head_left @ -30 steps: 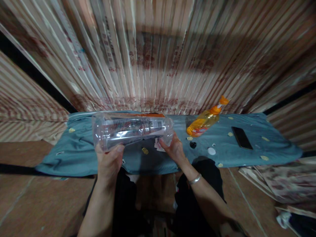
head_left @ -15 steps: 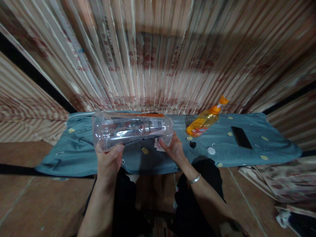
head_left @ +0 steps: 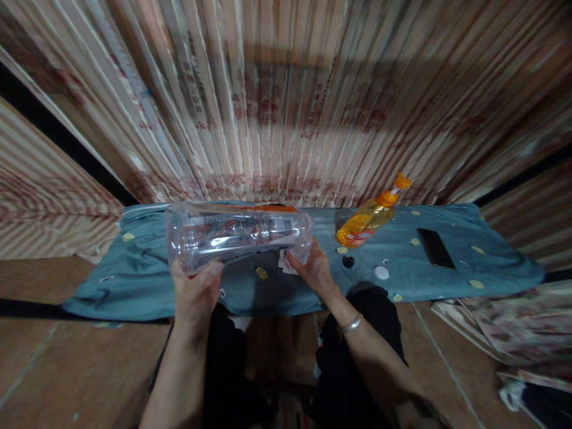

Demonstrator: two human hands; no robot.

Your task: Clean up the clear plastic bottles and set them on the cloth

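Observation:
A large clear plastic bottle [head_left: 241, 233] lies sideways between my two hands, above the cloth-covered surface. Its wide end points left and its narrower end right; a printed label with a barcode shows through the plastic. My left hand [head_left: 196, 289] grips the wide end from below, thumb along the near side. Around the narrower end is my right hand [head_left: 315, 268], thumb pressed on the plastic and some fingers hidden behind it. Just under that end, a small pale paper piece [head_left: 287, 262] with print is partly covered by my right hand.
On the blue-green cloth [head_left: 143, 280] stand or lie a pump bottle [head_left: 366, 223] of yellow liquid with an orange top, a small black object [head_left: 348, 261], a white round disc [head_left: 381, 272] and a dark phone [head_left: 435, 248]. Striped curtains [head_left: 277, 107] hang behind.
Almost nothing differs. Both hands hold the clear bottle in the same pose; the whole view has shifted very slightly.

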